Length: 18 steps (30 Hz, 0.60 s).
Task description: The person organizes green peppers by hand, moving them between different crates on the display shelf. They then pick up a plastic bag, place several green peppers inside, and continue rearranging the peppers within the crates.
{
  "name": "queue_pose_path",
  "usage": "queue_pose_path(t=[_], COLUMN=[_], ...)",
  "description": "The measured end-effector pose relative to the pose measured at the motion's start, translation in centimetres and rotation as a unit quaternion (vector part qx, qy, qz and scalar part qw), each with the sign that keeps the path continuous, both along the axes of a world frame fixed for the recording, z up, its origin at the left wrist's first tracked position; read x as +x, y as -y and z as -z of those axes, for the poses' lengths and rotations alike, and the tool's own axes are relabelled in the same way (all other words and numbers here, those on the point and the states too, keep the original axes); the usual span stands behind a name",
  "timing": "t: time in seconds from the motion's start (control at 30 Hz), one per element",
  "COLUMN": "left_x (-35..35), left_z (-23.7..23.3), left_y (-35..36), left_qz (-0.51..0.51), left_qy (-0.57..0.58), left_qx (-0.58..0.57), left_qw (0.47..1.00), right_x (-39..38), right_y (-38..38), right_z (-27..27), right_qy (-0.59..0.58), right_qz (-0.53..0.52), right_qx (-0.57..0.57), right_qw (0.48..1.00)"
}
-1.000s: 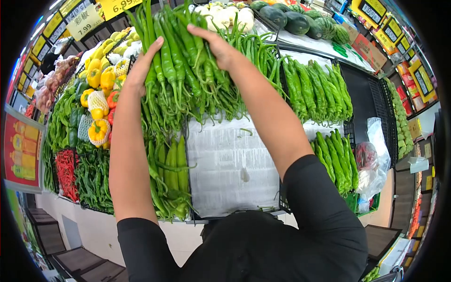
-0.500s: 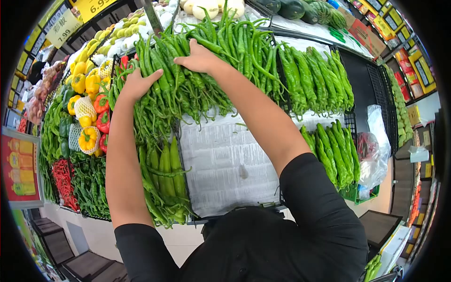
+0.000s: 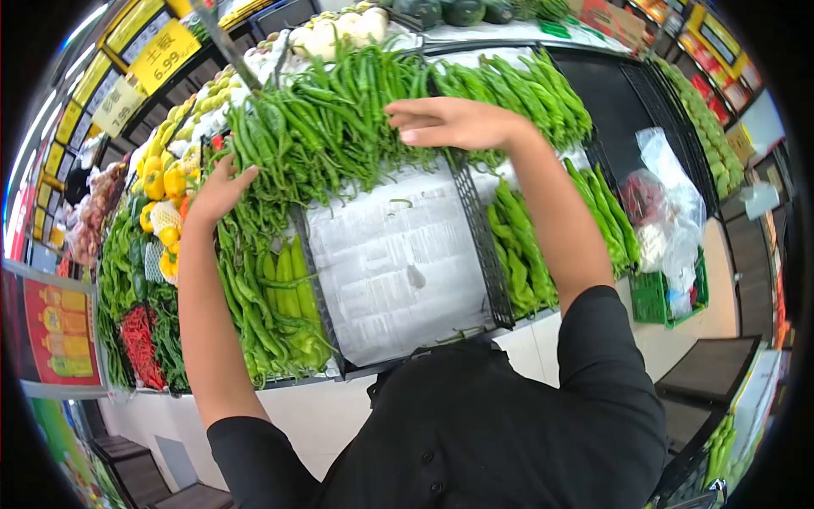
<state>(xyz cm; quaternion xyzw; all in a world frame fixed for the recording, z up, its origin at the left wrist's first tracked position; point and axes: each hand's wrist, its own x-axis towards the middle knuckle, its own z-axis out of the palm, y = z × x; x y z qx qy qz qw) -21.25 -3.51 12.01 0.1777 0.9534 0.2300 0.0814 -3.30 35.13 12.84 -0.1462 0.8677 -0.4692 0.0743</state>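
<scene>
A broad pile of long thin green chili peppers spreads between my two hands. At its left edge is my left hand, thumb and fingers apart, fingertips right at the chilies. My right hand is over the pile's right end, fingers stretched out towards the left and holding nothing. Below the pile lies a crate bottom lined with white paper, with a small green pepper piece on it. A black perforated crate wall bounds the paper on the right.
Larger wrinkled green peppers lie in rows at the right. Light green peppers fill the lower left crate, with yellow peppers and red chilies further left. Plastic bags hang above a green basket.
My right hand has moved right, off the middle of the chili pile. My left hand has shifted slightly left and down in the view. The camera view has turned.
</scene>
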Motion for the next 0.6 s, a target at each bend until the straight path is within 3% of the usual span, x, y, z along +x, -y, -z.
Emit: queue_pose_path(t=[0.07, 0.2, 0.33, 0.43, 0.47, 0.6], left_x=[2.6, 9.0, 17.7, 22.8, 24.3, 27.4], left_z=[-1.5, -3.0, -0.9, 2.4, 3.4, 7.1], left_y=[-1.1, -4.5, -7.9, -8.0, -8.4, -8.8], left_qz=[0.014, 0.098, 0.235, 0.286, 0.274, 0.174], left_qy=[-0.009, -0.016, 0.042, 0.167, 0.228, 0.255], left_qx=[0.027, 0.145, 0.265, 0.282, 0.285, 0.26], left_qw=[1.0, 0.985, 0.934, 0.901, 0.89, 0.915], right_x=[5.5, 17.4, 30.4, 39.0, 41.5, 48.3], right_y=[-3.4, -9.1, -13.7, -17.4, -18.8, -25.0], right_z=[-0.4, 0.6, 2.9, 5.9, 7.1, 11.9], right_qy=[-0.005, -0.03, -0.067, -0.077, -0.078, -0.127], right_qz=[0.008, 0.14, 0.293, 0.464, 0.522, 0.735], right_qx=[-0.012, -0.12, -0.14, -0.153, -0.148, -0.101], right_qw=[1.0, 0.982, 0.943, 0.869, 0.837, 0.659])
